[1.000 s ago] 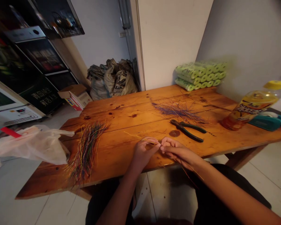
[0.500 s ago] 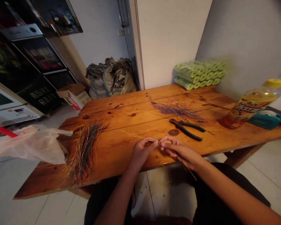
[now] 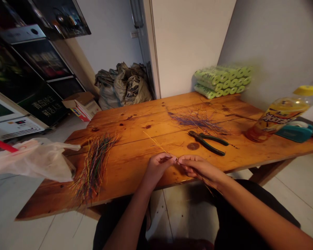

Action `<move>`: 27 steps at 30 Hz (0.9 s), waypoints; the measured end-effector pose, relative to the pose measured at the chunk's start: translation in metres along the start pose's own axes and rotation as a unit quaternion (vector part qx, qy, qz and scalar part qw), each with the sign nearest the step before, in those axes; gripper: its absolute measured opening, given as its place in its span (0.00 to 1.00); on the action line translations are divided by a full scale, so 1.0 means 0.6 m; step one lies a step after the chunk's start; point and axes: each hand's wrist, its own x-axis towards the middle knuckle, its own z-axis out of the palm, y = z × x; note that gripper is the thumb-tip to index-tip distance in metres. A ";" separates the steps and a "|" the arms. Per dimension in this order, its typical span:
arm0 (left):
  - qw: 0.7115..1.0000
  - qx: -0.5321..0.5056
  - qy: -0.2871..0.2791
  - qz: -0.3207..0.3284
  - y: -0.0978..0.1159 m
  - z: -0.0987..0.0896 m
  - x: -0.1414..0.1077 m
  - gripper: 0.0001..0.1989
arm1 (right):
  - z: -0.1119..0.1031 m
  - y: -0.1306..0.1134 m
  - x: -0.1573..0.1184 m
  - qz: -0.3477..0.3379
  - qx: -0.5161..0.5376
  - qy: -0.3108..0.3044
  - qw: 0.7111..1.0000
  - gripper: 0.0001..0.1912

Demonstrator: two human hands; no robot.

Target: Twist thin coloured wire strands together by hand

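Close together over the table's front edge, my left hand [image 3: 159, 166] and my right hand [image 3: 195, 165] pinch thin yellow wires [image 3: 156, 141]. The wires' loose ends stick out beyond my left fingers, and more strands trail down below my right hand. What lies right between the fingertips is too small to make out. Green-handled pliers [image 3: 207, 141] rest with their handles apart just beyond my right hand. A bundle of multicoloured wires [image 3: 95, 166] lies to the left, and a looser heap of mostly blue wires [image 3: 195, 119] lies farther back.
On the wooden table [image 3: 135, 149], a drink bottle [image 3: 279, 116] with a yellow cap stands at the right beside a teal object [image 3: 294, 132]. Green-wrapped rolls [image 3: 223, 81] are stacked at the back. A white plastic bag [image 3: 36, 159] is at the left; sacks [image 3: 123, 85] and a carton [image 3: 82, 106] stand beyond.
The wires' loose ends have swung to a steeper angle, pointing farther away from me. Both hands keep nearly the same place and still pinch the wires.
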 end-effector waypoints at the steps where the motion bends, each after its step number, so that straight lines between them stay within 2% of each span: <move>1: 1.000 0.001 -0.003 0.004 0.001 0.001 -0.001 0.06 | -0.001 0.001 0.000 0.002 0.010 -0.001 1.000 0.11; 9: 0.999 -0.017 -0.031 0.018 0.004 0.003 -0.004 0.07 | -0.008 0.001 0.001 0.021 0.096 -0.037 0.994 0.07; 14: 0.998 0.015 -0.043 0.033 0.005 -0.002 -0.002 0.05 | -0.007 0.003 0.000 0.039 0.135 -0.048 0.989 0.06; 20: 0.993 0.074 -0.081 0.042 0.022 -0.017 -0.004 0.05 | -0.004 0.006 0.000 0.031 0.126 -0.051 0.990 0.06; 27: 0.996 0.045 -0.070 0.037 0.021 -0.014 -0.004 0.04 | -0.002 0.007 0.002 0.016 0.114 -0.060 0.992 0.09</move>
